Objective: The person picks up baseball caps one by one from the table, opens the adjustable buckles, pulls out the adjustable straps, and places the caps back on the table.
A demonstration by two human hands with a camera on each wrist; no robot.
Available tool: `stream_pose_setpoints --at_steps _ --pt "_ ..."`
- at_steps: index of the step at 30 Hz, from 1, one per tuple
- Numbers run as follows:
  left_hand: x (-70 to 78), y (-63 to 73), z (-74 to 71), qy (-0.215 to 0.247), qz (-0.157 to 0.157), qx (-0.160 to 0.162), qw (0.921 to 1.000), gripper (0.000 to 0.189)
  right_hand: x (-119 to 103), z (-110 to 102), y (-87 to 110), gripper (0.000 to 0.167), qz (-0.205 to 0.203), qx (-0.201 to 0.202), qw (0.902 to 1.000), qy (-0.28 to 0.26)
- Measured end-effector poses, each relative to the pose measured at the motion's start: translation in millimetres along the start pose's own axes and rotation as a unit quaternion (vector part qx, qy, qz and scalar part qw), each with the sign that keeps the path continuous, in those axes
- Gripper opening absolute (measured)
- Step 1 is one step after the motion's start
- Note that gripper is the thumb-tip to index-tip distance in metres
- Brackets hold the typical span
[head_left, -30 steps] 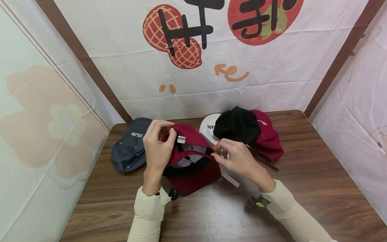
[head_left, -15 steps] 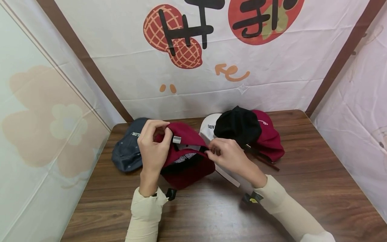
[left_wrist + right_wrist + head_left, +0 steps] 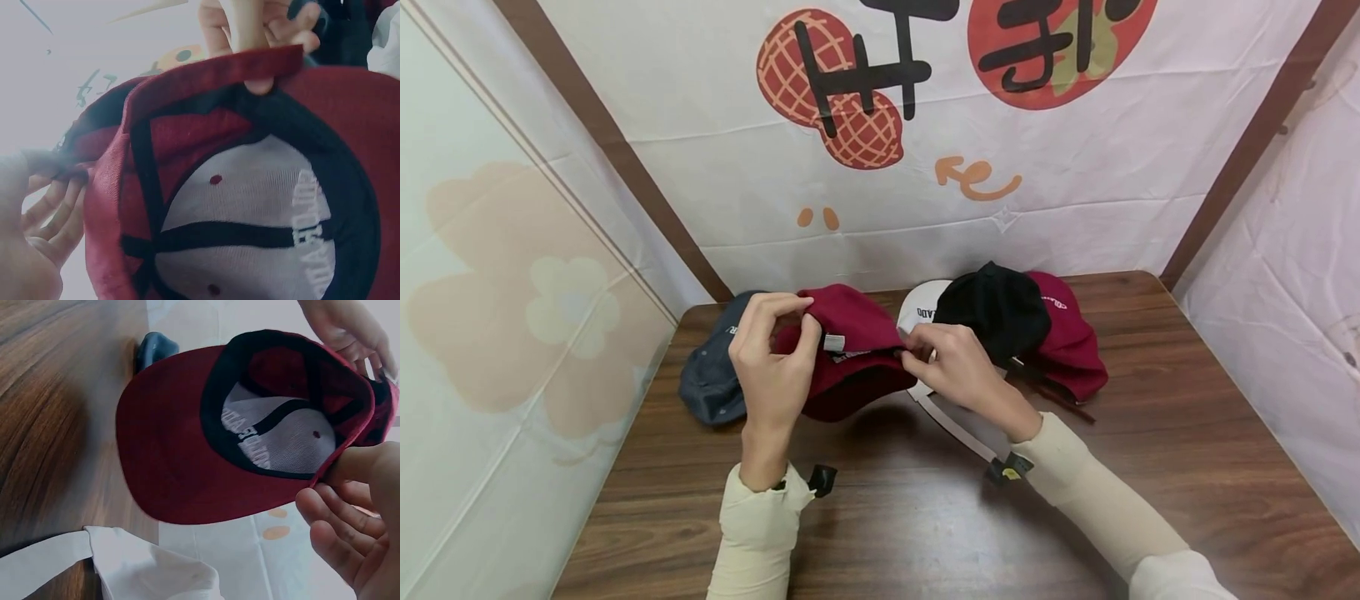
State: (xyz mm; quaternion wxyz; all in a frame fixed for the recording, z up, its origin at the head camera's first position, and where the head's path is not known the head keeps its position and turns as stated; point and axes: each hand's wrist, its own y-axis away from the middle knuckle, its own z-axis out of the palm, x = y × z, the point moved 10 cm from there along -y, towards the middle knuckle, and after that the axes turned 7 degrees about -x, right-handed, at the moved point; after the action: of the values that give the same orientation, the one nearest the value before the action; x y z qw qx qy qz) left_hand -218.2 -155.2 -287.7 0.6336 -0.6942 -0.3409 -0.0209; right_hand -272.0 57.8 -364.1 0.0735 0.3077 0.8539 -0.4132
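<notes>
A maroon baseball cap [image 3: 857,321] hangs between both hands above the table, its hollow side turned toward the wrists. Its back strap edge, beside a small silvery clasp or tag [image 3: 833,342], is pinched by my left hand [image 3: 771,358]. With thumb and fingers, my right hand [image 3: 955,362] grips the rim on the other side. In the right wrist view the maroon brim [image 3: 169,437] points away from the fingers and stays clear of the tabletop. White lettering and a pale lining [image 3: 250,187] show inside the crown in the left wrist view.
A navy cap [image 3: 709,383] lies at the left back, partly behind the left hand. Right of centre sit a white cap [image 3: 925,300] with a trailing strap [image 3: 955,427], a black cap [image 3: 996,312] and another maroon cap [image 3: 1078,358]. Fabric walls enclose the wooden table [image 3: 887,517].
Both hands have shifted left and slightly up with the maroon cap. The brim has swung upward and back, uncovering more of the white cap's strap and the table.
</notes>
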Motion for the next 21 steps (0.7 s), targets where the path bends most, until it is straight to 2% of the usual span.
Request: stream_pose_setpoints --at_steps 6,14,21 --pt "2.6 -0.6 -1.4 0.008 0.006 0.006 0.9999 0.012 4.4 1.3 -8.9 0.011 -0.005 0.03 0.9992 0.026" --pt "6.0 0.6 2.3 0.008 0.021 0.01 0.9997 0.013 15.7 -2.5 -19.6 0.012 0.026 0.08 0.9953 0.049" --pt "4.5 1.8 14.2 0.012 0.028 -0.017 0.9994 0.014 25.4 -3.1 -27.5 0.013 0.054 0.109 0.9904 0.066"
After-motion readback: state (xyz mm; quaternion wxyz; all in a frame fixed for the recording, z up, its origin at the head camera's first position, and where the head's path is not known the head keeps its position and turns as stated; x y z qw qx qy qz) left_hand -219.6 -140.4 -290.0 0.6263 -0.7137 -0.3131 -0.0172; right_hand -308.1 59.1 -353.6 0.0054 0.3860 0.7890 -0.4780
